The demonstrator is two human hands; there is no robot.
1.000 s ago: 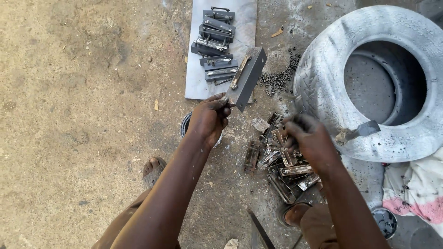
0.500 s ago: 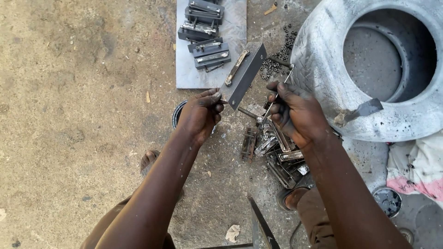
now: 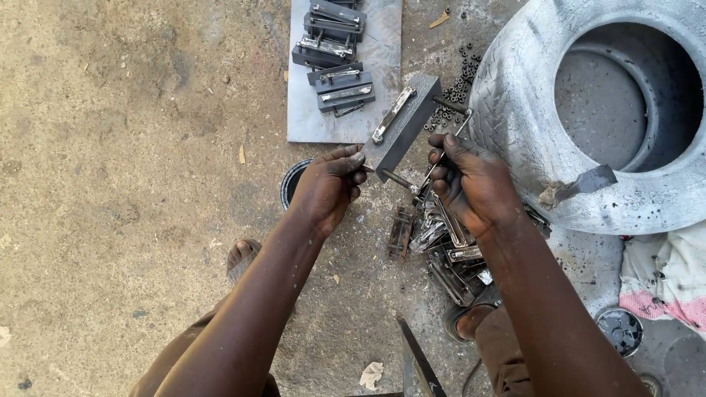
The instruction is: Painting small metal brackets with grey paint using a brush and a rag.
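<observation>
My left hand (image 3: 327, 185) grips the near end of a dark grey metal block (image 3: 409, 125) that has a shiny latch strip fixed along its top. The block is tilted up and away from me. My right hand (image 3: 471, 180) is closed around a thin metal bracket piece (image 3: 450, 143) beside the block's right edge. Below both hands lies a pile of shiny metal latch parts (image 3: 441, 246) on the ground.
A grey sheet (image 3: 382, 51) ahead carries several finished dark blocks (image 3: 334, 44). Small black nuts (image 3: 452, 92) are scattered beside it. A large grey tyre (image 3: 588, 110) sits at right, with a cloth (image 3: 665, 283) below it. A small dark tin (image 3: 293, 182) lies under my left wrist.
My right hand has lifted from the parts pile up to the block with a bracket piece. The view has shifted, so the block and hands sit higher and more central.
</observation>
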